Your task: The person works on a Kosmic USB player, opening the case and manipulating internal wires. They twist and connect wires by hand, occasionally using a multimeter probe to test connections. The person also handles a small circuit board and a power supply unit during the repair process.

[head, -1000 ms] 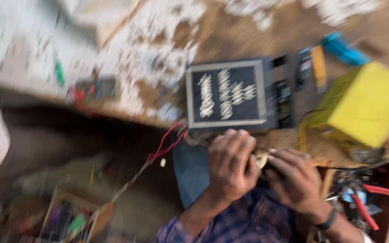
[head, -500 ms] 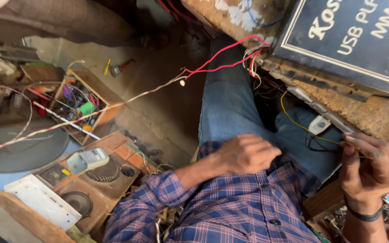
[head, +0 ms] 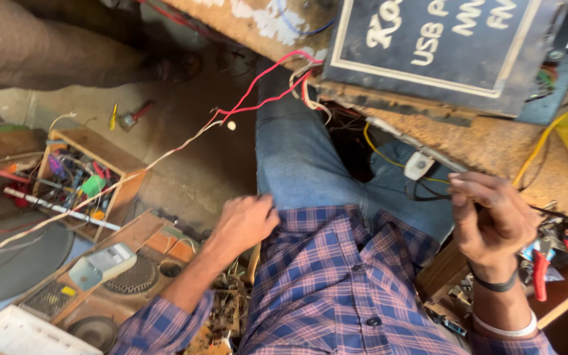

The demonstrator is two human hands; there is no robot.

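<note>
My left hand (head: 243, 223) lies at my hip with its fingers curled, touching the edge of my checked shirt (head: 336, 276) and blue jeans (head: 304, 164); I cannot tell if it holds anything. My right hand (head: 491, 220) is up at about three o'clock, fingers bent in and pinched on a thin dark wire (head: 563, 212) that runs off to the right. Just up from it, at eleven o'clock, hangs a small white plug (head: 418, 164) on a yellow wire. Above that, at twelve o'clock, sits a dark board (head: 442, 46) on the rough bench (head: 494, 148). Red pliers (head: 547, 269) lie by my right wrist. Far off at nine o'clock stands a wooden box of tools (head: 87, 177), with red wires (head: 258, 92) hanging above it.
</note>
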